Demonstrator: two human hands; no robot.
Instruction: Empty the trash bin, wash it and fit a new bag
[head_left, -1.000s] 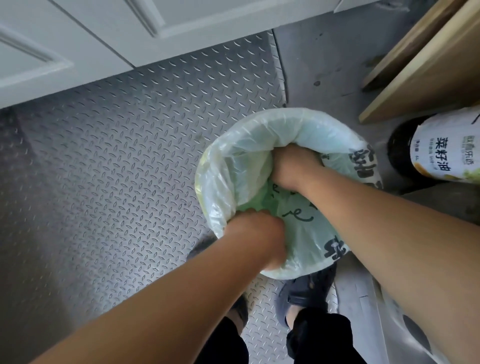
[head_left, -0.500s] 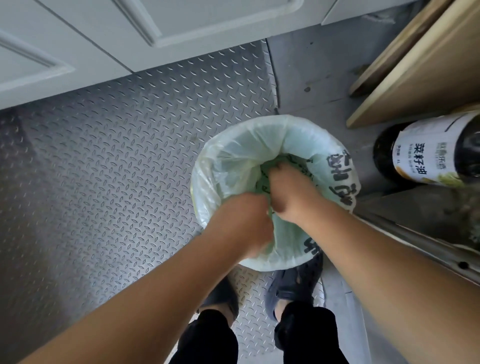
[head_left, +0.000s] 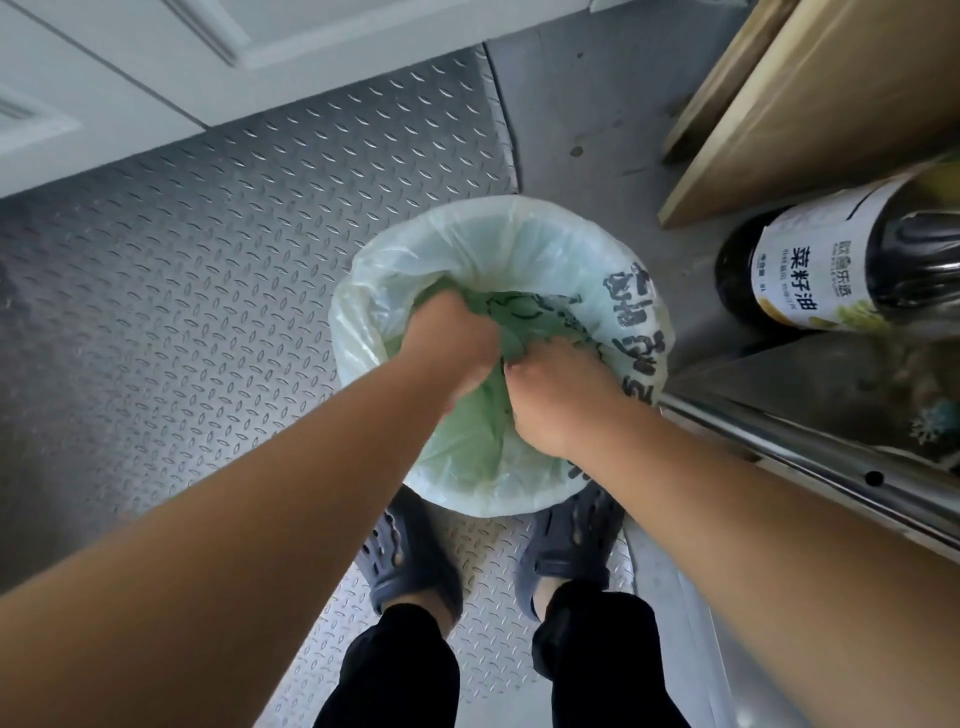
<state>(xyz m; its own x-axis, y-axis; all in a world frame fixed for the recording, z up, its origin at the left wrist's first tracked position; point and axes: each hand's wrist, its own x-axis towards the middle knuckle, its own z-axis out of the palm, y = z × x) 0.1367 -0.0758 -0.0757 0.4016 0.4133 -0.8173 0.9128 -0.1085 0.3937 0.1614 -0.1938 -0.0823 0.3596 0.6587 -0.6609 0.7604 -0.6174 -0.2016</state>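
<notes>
White panelled cabinet doors (head_left: 130, 78) run along the upper left, above a steel tread-plate floor (head_left: 182, 312) with a raised diamond pattern. On this floor, in the middle of the view, stands the trash bin (head_left: 338, 332), round and almost wholly wrapped by a pale green plastic bag (head_left: 498, 249) whose edge is folded outward over the rim; only a thin strip of the bin's wall shows at its left side. Black printed characters run down the bag's right fold.

The left hand (head_left: 449, 345) reaches down into the bin's mouth, its fingers curled and gripping a bunch of the darker green bag film near the centre. Just beside it, nearly touching, the right hand (head_left: 558, 395) has its fingers bent into the same gathered film, pinching it. Both forearms come in from the bottom corners.

Below the bin, two feet in dark blue perforated clogs (head_left: 410, 561) stand on the plate, toes close to the bin's near edge, with black trouser legs above them.

To the right, a large dark bottle of cooking oil (head_left: 810, 270) with a white label stands near the bin on a grey floor. Above it lean wooden boards (head_left: 831, 104). A shiny metal rail (head_left: 805, 447) slants down the right side.
</notes>
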